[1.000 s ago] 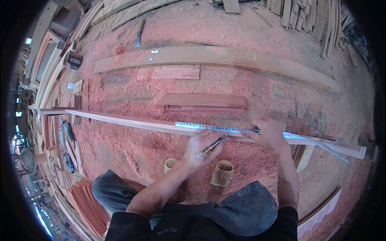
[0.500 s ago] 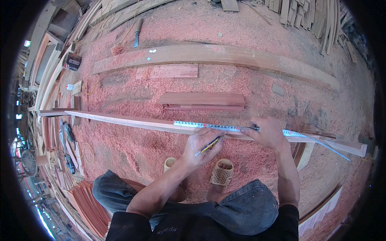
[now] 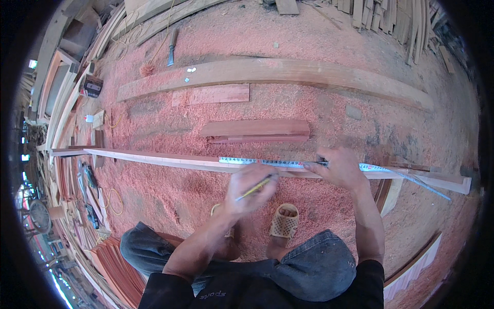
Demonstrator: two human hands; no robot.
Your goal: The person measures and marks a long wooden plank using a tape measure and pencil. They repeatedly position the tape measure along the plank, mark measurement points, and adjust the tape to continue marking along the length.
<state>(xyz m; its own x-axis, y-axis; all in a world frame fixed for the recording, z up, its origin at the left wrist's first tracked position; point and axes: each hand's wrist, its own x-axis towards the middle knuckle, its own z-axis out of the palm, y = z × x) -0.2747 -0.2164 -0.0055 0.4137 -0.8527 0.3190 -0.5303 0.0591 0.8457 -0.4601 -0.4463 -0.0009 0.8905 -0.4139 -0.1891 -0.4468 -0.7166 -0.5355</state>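
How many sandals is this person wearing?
2: the right sandal, lower in the picture than the tape measure, and the left sandal, mostly hidden behind the left forearm.

The floor (image 3: pixel 411 216) is thickly covered with pink wood shavings (image 3: pixel 159 123), thinned toward its right edge, where brownish-grey ground (image 3: pixel 437 134) is exposed and marked by dark patches (image 3: pixel 381 136). At its far right corner, narrow timber strips (image 3: pixel 393 28) are stacked. Its left edge is crowded with pale boards (image 3: pixel 66 98) and, nearer, reddish slats (image 3: pixel 117 265). Beyond these, light is admitted through small bright openings (image 3: pixel 25 157); the floor is evenly lit.
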